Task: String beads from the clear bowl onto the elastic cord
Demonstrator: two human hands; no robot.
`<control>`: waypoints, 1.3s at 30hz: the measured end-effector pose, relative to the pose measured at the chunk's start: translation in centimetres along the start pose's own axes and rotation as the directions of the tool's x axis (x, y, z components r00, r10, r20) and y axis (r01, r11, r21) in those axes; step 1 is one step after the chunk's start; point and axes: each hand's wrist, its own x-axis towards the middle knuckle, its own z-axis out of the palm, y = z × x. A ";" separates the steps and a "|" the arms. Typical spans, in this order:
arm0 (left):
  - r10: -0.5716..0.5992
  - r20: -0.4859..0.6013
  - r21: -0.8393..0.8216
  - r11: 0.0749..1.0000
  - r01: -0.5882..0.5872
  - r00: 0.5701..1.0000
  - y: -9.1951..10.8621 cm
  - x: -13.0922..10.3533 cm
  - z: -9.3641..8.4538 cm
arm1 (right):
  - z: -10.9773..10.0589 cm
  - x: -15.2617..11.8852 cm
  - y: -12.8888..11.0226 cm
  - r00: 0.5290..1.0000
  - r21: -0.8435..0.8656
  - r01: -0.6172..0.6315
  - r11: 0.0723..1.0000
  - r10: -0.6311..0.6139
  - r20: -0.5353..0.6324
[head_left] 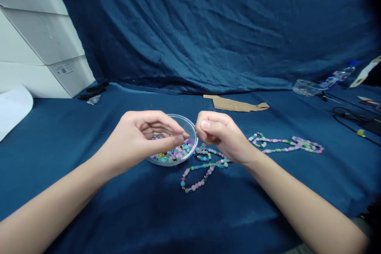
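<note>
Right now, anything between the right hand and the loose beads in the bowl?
Yes, in this view: the right rim of the bowl stands between the right hand and the loose beads, and the left hand covers part of the bowl. Height clearance can't be told.

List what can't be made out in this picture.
Head view, all:
Anything inside the right hand: hidden by its curled fingers.
Whether the left hand pinches anything: too small.
Part of the bowl: behind the left hand.
Box print: too small, blurred.
White sheet: cut off, left edge.
</note>
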 end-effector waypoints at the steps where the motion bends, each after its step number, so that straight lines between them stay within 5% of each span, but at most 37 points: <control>1: 0.001 -0.011 -0.031 1.000 -0.001 1.000 -0.1 0.0 0.0 | 0.0 0.0 0.0 1.000 -0.005 -0.002 1.000 0.002 0.003; 13: -0.086 0.011 -0.223 0.971 0.087 0.996 -0.9 -0.3 -0.2 | 0.5 -0.5 0.3 0.993 -0.142 0.115 0.983 -0.118 -0.007; 39: -0.084 0.005 -0.208 0.975 0.083 0.996 -0.9 -0.2 -0.1 | 1.2 -0.5 0.3 0.993 -0.050 0.113 0.992 -0.111 0.040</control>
